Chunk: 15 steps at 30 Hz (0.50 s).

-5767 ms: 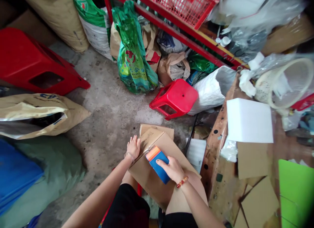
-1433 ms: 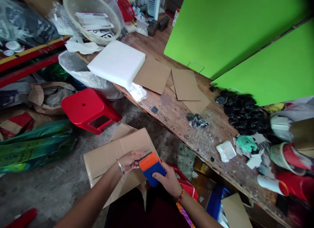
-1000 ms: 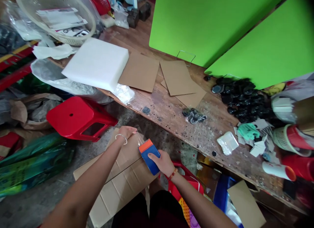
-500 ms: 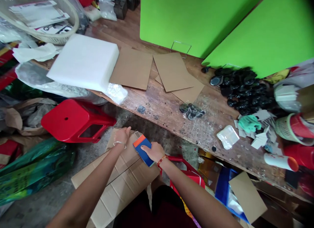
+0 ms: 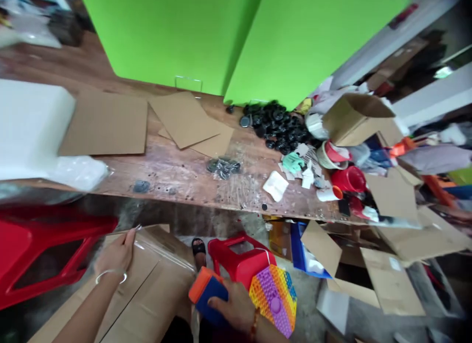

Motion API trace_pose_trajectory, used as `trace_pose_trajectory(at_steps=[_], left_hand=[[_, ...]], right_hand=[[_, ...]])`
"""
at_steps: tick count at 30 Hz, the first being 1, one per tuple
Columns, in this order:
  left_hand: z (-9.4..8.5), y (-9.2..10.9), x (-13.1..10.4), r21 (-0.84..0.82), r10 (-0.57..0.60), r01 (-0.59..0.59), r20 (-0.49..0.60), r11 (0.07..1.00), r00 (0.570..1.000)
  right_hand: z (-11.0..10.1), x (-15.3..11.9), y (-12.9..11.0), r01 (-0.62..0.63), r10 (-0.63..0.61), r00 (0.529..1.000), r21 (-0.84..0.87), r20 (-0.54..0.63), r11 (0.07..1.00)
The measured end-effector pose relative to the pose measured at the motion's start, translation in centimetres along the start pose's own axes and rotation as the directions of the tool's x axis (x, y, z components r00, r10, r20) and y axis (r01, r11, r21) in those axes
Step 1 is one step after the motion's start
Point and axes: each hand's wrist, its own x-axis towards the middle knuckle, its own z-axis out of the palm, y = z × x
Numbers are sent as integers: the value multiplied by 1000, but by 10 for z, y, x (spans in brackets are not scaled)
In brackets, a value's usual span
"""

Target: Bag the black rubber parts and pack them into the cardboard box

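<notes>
A large cardboard box (image 5: 147, 279) lies in front of me at the lower left, a dark seam running along its top. My left hand (image 5: 117, 254) grips its far end, the fingers closed at the edge. From near those fingertips a shiny strip of clear tape (image 5: 164, 254) stretches along the box end toward my right hand. My right hand (image 5: 236, 303) is closed around a blue and orange tape dispenser (image 5: 212, 294), beside the box's right side. Motion blurs the dispenser and hides its details.
A wooden workbench (image 5: 177, 185) crosses the view, holding cardboard sheets (image 5: 106, 121), white foam (image 5: 29, 126) and black round parts (image 5: 276, 126). Red stools (image 5: 239, 259) stand at both sides; a colourful bubble mat (image 5: 275, 301) hangs by the right one. Open cartons (image 5: 391, 279) lie farther right.
The view has swung right. My right hand has moved with the tape dispenser off the box top to beyond its right side, and a tape strip now shows. My left hand stays at the box edge.
</notes>
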Motion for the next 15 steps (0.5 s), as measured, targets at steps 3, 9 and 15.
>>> trace_pose_trajectory(at_steps=[3, 9, 15], left_hand=[[6, 1, 5, 36, 10, -9, -28, 999, 1000], [14, -4, 6, 95, -2, 11, -98, 995, 995], [9, -1, 5, 118, 17, -4, -115, 993, 993]], right_hand=[[-1, -8, 39, -38, 37, 998, -11, -50, 999], [10, -1, 72, -15, 12, 999, -60, -46, 998], [23, 10, 77, -7, 1, 997, -78, -80, 997]])
